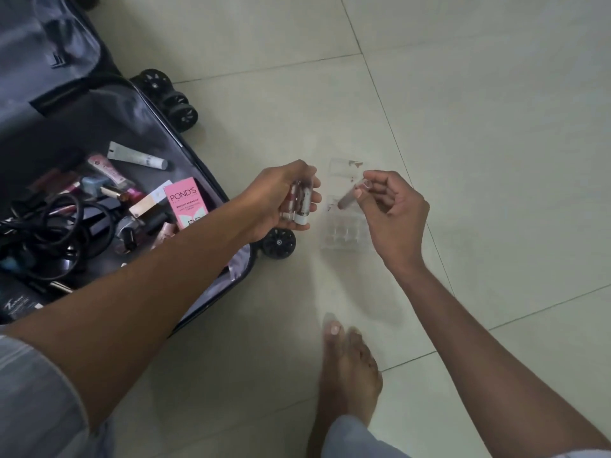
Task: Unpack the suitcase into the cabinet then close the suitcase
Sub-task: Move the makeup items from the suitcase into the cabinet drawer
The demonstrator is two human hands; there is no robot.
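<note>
The open suitcase [99, 166] lies on the tiled floor [463, 127] at the left, holding a pink Pond's box [185, 202], a white tube [137, 159], black cables [43, 226] and mixed cosmetics. Just beyond its lower corner, the left hand [281, 200] has its grip curled round a bundle of small cosmetic tubes [299, 201]. The right hand [395, 209] pinches a single slim tube [350, 193] above a clear plastic organiser [344, 226] standing on the floor between the hands. A bare foot [347, 361] rests below.
</note>
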